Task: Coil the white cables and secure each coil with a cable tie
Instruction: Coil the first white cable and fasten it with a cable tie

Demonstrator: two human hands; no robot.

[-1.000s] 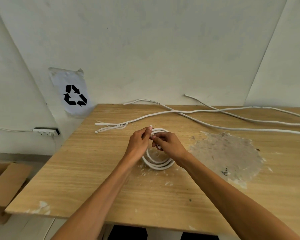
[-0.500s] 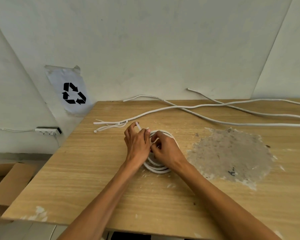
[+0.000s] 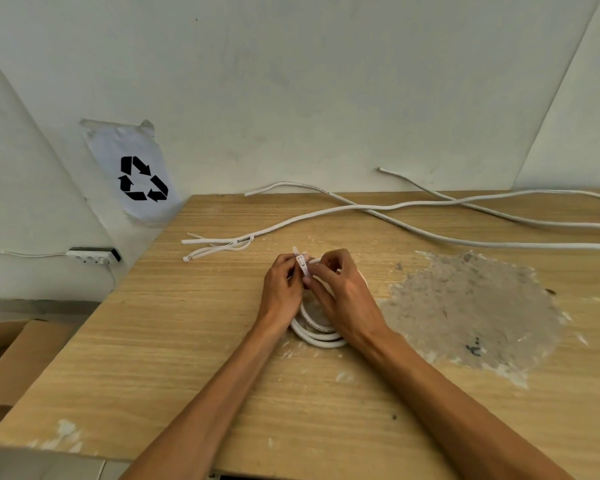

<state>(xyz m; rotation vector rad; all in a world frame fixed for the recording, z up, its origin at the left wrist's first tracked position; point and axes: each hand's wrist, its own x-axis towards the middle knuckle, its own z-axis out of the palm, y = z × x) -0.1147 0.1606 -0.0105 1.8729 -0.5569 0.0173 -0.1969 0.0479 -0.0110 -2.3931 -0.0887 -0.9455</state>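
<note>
- A white cable coil (image 3: pixel 317 332) is seen lying on the wooden table (image 3: pixel 187 341), under both hands.
- A cable tie (image 3: pixel 301 264) is pinched by the left hand (image 3: pixel 280 289) and right hand (image 3: pixel 343 294); if that pinch is loosened, the coil could spring open.
- Uncoiled cables (image 3: pixel 430 206) are left farther back.

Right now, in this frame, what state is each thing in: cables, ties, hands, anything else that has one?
coiled cable: wound in loops, lying on the table, far side under the hands.
cable tie: wrapped at the coil's far side, tail sticking up, pinched by both hands.
left hand: fingers pinching the tie.
right hand: fingers pinching the tie.
loose cables: uncoiled, stretched across the table's far side.
spare ties: loose, unused.
</note>
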